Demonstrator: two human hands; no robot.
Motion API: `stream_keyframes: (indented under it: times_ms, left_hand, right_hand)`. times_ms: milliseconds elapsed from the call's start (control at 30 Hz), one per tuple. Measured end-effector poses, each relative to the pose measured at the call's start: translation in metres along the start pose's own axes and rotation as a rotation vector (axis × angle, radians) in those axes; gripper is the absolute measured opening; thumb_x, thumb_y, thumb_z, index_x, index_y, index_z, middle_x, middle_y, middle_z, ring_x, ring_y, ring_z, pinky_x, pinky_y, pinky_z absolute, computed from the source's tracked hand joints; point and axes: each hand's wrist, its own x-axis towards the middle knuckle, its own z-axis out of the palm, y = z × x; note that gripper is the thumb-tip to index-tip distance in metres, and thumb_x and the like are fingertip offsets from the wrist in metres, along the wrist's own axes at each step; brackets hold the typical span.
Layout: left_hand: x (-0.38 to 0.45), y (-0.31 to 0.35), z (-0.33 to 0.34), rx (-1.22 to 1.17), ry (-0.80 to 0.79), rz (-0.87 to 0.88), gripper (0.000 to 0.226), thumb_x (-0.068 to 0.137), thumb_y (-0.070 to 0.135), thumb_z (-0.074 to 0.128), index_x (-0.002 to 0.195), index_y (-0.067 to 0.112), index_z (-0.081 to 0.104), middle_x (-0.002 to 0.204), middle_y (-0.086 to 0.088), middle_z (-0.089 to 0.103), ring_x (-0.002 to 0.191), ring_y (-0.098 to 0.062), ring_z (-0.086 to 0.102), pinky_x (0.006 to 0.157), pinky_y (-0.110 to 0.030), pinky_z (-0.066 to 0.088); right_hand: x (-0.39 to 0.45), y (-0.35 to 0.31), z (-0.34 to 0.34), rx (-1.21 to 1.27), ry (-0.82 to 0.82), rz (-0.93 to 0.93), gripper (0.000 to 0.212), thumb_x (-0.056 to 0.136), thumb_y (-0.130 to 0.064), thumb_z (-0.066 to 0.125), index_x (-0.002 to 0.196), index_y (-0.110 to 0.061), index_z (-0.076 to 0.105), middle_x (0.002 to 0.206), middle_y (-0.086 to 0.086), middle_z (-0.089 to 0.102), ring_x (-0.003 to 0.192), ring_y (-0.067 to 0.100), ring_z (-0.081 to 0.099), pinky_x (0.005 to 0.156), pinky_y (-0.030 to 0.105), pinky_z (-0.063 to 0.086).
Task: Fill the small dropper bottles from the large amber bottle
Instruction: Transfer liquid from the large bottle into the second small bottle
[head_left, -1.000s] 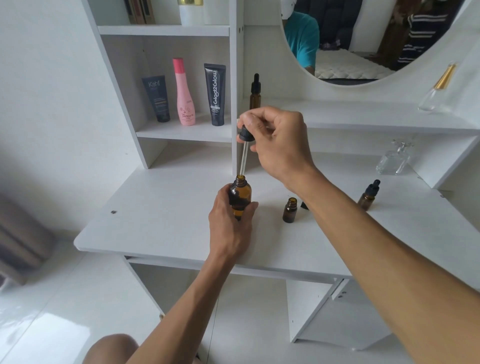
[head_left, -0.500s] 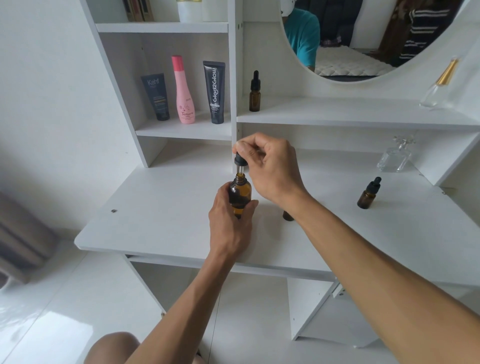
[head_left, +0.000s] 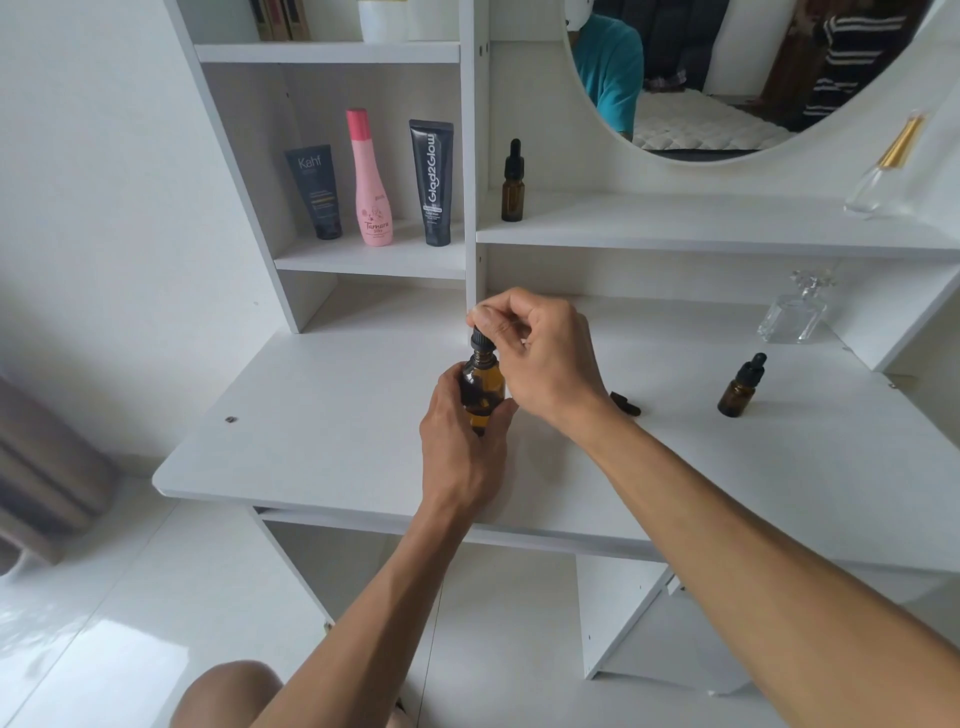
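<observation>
My left hand (head_left: 460, 447) grips the large amber bottle (head_left: 484, 387) upright on the white desk (head_left: 337, 415). My right hand (head_left: 540, 358) pinches the black dropper cap (head_left: 479, 338), which sits on that bottle's neck. A small capped dropper bottle (head_left: 740, 387) stands on the desk to the right. Another small capped dropper bottle (head_left: 513, 182) stands on the shelf behind. A small black cap (head_left: 626, 404) lies just behind my right wrist. My right forearm hides the open small bottle seen earlier.
Two dark tubes (head_left: 431, 182) and a pink bottle (head_left: 371, 179) stand in the left shelf bay. A clear glass perfume bottle (head_left: 792, 314) sits at the desk's back right, another (head_left: 883, 171) on the upper shelf. A round mirror (head_left: 727, 78) hangs above.
My right hand has lowered the dropper from high above the large bottle until its cap sits on the neck. My left hand has kept its hold on the bottle.
</observation>
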Motion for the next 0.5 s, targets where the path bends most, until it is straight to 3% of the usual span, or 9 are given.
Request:
stream_keyframes:
  times_ms: [133,500]
  left_hand:
    - [-0.0006,0.0006,-0.0002,-0.002,-0.001,0.006,0.043,0.086,0.018,0.072,0.123,0.023,0.052,0.098,0.014,0.061,0.088,0.013,0.056,0.071,-0.005,0.043]
    - [-0.0011,0.0032,-0.0008,-0.012,-0.008,-0.003,0.041,0.086,0.015,0.07,0.114,0.034,0.047,0.093,0.017,0.06,0.086,0.012,0.056,0.069,-0.005,0.044]
  right_hand:
    - [-0.0011,0.0024,0.0015,-0.015,0.008,-0.008,0.017,0.095,-0.024,0.067,0.09,-0.01,0.075,0.082,-0.001,0.076,0.075,0.012,0.067,0.066,0.015,0.048]
    - [-0.0046,0.0076,0.0039,-0.038,0.02,-0.026,0.017,0.095,-0.023,0.067,0.089,-0.01,0.076,0.083,-0.004,0.076,0.079,0.006,0.063,0.064,0.008,0.045]
